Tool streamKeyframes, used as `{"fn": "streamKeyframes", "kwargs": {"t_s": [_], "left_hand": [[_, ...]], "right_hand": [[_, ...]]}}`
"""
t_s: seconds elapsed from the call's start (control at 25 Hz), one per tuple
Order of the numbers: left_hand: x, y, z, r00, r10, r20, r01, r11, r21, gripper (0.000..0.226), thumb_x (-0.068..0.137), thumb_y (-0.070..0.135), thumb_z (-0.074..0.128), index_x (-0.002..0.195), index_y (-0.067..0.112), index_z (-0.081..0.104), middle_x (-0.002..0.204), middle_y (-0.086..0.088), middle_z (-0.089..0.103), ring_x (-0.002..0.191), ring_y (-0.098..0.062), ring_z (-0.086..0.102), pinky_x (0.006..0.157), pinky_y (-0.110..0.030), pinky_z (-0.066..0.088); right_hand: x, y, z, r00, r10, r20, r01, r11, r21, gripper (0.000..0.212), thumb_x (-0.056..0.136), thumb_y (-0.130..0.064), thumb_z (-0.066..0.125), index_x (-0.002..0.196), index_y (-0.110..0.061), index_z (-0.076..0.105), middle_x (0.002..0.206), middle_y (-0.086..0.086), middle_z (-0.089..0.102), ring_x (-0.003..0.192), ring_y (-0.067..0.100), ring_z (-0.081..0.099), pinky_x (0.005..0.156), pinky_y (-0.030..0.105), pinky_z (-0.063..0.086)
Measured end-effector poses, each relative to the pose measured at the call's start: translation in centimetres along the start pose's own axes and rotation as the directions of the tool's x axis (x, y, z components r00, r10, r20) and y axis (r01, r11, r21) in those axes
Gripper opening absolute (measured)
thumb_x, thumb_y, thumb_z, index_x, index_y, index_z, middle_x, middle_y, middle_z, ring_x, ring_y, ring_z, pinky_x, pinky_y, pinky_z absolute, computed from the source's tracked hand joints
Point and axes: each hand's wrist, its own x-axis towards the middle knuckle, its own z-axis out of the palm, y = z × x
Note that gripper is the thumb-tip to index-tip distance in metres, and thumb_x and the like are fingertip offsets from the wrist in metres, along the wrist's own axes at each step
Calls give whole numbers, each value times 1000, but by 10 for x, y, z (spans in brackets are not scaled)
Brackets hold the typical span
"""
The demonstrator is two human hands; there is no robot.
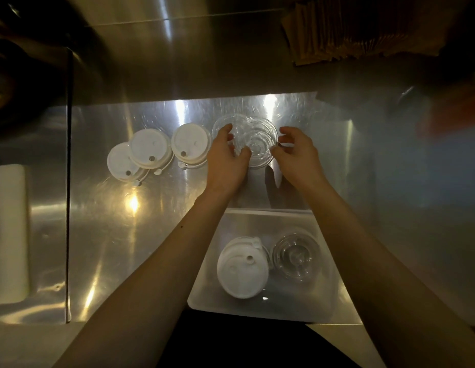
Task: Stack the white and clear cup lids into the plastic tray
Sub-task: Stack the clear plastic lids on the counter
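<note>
Stainless counter (103, 235), dim light, glare patches. Plastic tray (204, 296) at near edge already holds white lid stack (241, 269) beside clear lid stack (296, 257). Left on counter: three white lids (151, 150), overlapping clear lids (247, 138) just beyond. Left hand (225, 160) and right hand (297, 155) flank nearer clear lid, fingers partly curled, touching its rim; firm grip cannot be told. Judgement: roughly half done.

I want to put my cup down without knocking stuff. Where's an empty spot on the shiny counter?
Bare steel lies left of the plastic tray, below the white lids. It is crowded farther back, where both hands work the clear lids.
</note>
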Motion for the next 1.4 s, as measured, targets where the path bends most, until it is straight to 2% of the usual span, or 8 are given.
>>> {"fn": "streamKeyframes", "kwargs": {"t_s": [0.12,0.2,0.44,0.68,0.76,0.96,1.16,1.4], "left_hand": [[7,-1,-3,999,6,-34,-6,1000,-3,58,88,15,60,142,16,38,143,-6,49,129,-22,49,109,-37,43],[12,-3,-5,999,6,-52,-6,1000,10,59,88,16,59,143,15,37,146,-7,47,132,-23,47,112,-40,40],[24,-8,-7,1000,3,-17,-2,996,85,65,87,19,58,145,12,31,150,-11,38,137,-27,39,115,-40,34],[26,-18,-4,1000,27,-8,-25,980,199,70,85,24,58,146,8,29,153,-13,33,142,-31,27,117,-42,22],[28,-20,-3,999,26,-18,-23,985,173,68,83,23,59,144,8,33,150,-12,37,140,-30,32,117,-42,26],[29,-19,-1,999,35,-16,-33,994,105,65,78,26,57,139,11,40,141,-10,46,130,-25,43,111,-36,37],[29,-14,0,999,22,26,-25,994,104,65,78,25,55,140,13,39,142,-10,47,132,-26,42,111,-40,36],[38,-24,1,998,29,56,-37,988,147,48,68,31,50,114,18,58,110,-9,63,104,-26,60,90,-46,53]], "right_hand": [[7,-10,10,999,-28,27,29,999,-38,46,90,-13,59,135,-13,52,132,7,59,112,19,61,93,23,48],[12,-16,17,998,-28,50,31,998,-61,46,91,-15,59,136,-12,51,135,7,58,117,21,60,98,26,45],[20,-19,31,997,-36,71,44,993,-108,36,90,-12,59,124,-2,59,121,14,66,111,25,62,93,28,45],[27,-10,42,995,-30,99,37,997,-66,20,84,-15,59,102,-9,65,99,4,68,92,15,64,82,26,46],[28,-8,43,994,-42,98,48,997,-61,10,83,-13,57,90,-8,63,88,6,67,84,18,63,77,26,47],[31,-6,41,995,-51,88,57,996,-65,25,79,-21,56,91,-2,65,89,22,69,88,35,67,81,44,57],[32,-5,35,998,-43,53,50,991,-124,27,78,-16,53,92,5,62,89,30,66,84,41,65,61,32,50],[27,-7,31,998,-59,28,63,982,-181,28,79,-17,54,96,2,65,92,25,69,88,37,66,74,38,54]]}}
